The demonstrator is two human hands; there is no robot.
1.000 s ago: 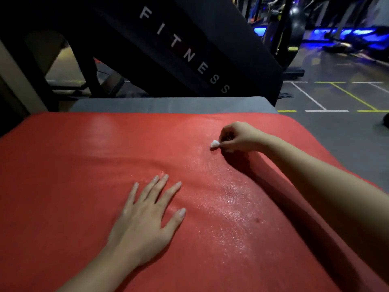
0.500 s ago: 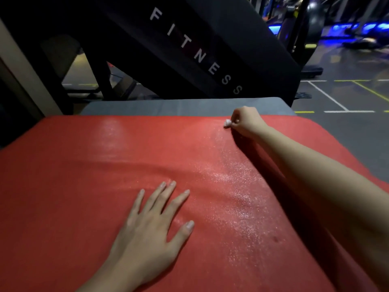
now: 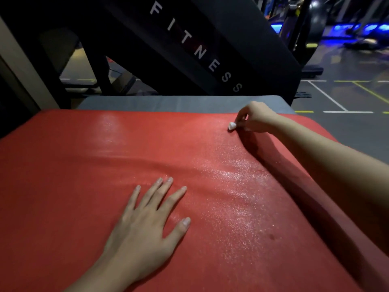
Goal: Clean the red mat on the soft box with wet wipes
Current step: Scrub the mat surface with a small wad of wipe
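Covering grey soft box [image 3: 179,103]: red mat [image 3: 84,165]; left hand [image 3: 145,226] flat, fingers [image 3: 151,192] spread; right hand [image 3: 255,118] pinching balled wet wipe [image 3: 231,125].

The red mat [image 3: 84,186] lies flat over the grey soft box [image 3: 168,103], gently rippled, its right half glistening wet. A small wadded white wet wipe [image 3: 232,125] touches its far right part, pinched in the right hand [image 3: 255,118].

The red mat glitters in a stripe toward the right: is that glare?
Head view: likely glare off a wet streak on the red mat; the right forearm throws a dark shadow beside it; background dim, with blue lights.
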